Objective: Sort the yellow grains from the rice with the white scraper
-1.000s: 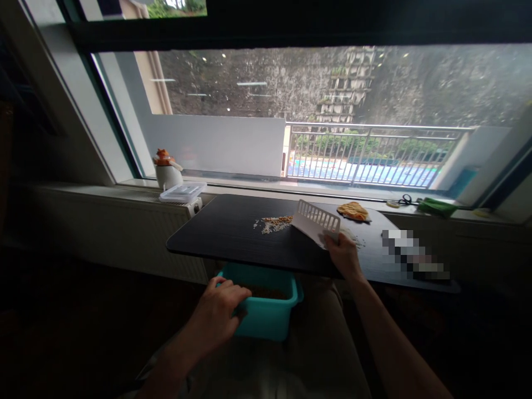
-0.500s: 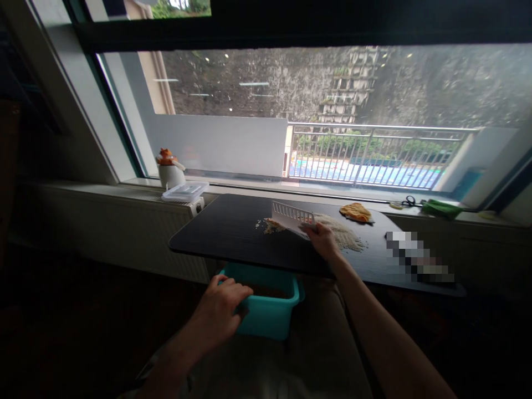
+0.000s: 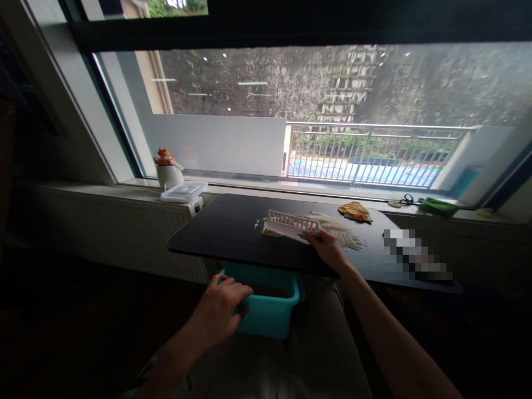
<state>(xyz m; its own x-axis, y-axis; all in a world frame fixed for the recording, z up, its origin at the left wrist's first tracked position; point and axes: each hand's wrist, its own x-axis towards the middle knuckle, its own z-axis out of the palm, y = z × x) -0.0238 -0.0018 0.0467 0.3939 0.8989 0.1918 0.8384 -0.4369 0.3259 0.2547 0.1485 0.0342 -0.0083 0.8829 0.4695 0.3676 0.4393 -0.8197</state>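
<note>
My right hand (image 3: 328, 247) is closed on a white slotted plastic scoop (image 3: 291, 225), held low over the dark table (image 3: 233, 238) with its edge on a small pile of brown and white grains (image 3: 268, 229). A wider spread of pale grains (image 3: 338, 230) lies just right of the scoop. My left hand (image 3: 222, 313) grips the near left rim of a teal plastic bin (image 3: 270, 310) that sits on my lap below the table's front edge; something brown lies inside it.
An orange cloth (image 3: 354, 210) lies at the table's far side. On the windowsill stand a white cup with an orange figure (image 3: 168, 169), a clear lidded box (image 3: 183, 192), scissors (image 3: 405, 200) and a green object (image 3: 438, 206). A blurred patch (image 3: 415, 257) covers the table's right end.
My right hand has carried the scoop left and down from a raised tilt onto the small grain pile, uncovering the pale grains on the right. The left hand has stayed on the bin.
</note>
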